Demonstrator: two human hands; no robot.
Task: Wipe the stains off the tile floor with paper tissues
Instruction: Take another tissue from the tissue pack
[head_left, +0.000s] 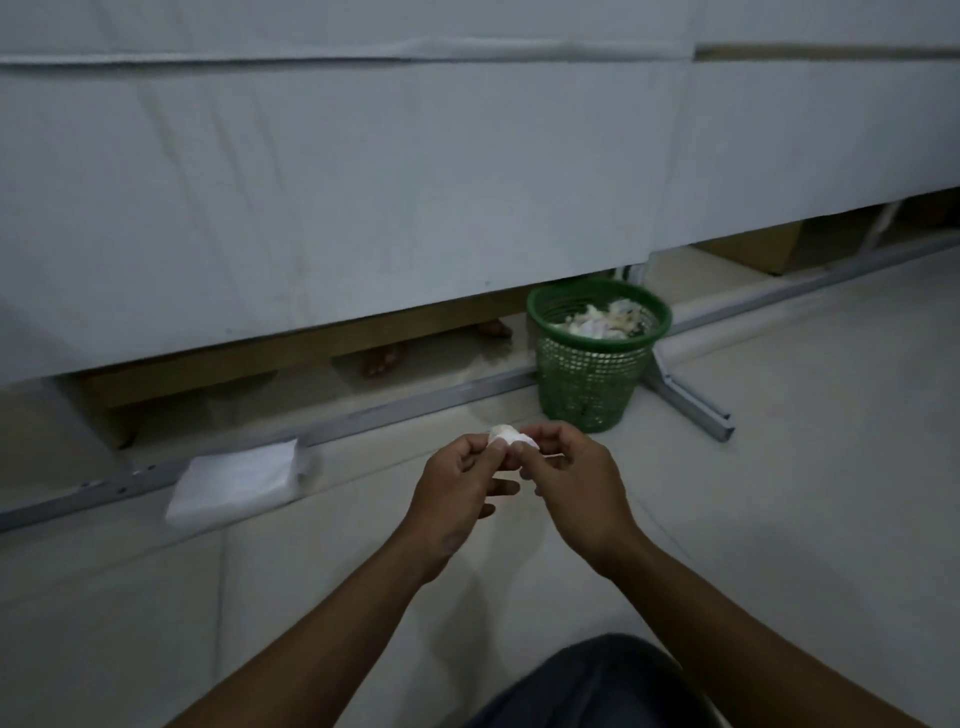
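- A dim room is closing in around a pale tile floor (779, 467), with a big white sheeted panel (337, 182) hanging along the back and a metal rail (363, 415) running under it
- Over on the left, a stack of paper tissues (236, 480) is lying on the floor against that rail, well apart from the hands
- The left hand (457, 483) is curling its fingertips around the near side of a small white tissue wad (511, 439), pinching it
- The right hand (576, 478) is pinching the other side of the same wad, thumb and forefinger curled close, so both hands are working it together above the floor
- Further right and behind, a green mesh bin (597, 358) is sitting by the rail, already filling with crumpled tissues
- To my eye the wad is being balled up or pulled apart; I cannot tell which, and no stain is showing clearly in this light
- The risk, as I judge it: a wad this small may be tearing or shedding bits onto the tiles, or slipping from such light pinches
- In this gloom a stain may also be getting missed, and a toss at the bin may be falling short
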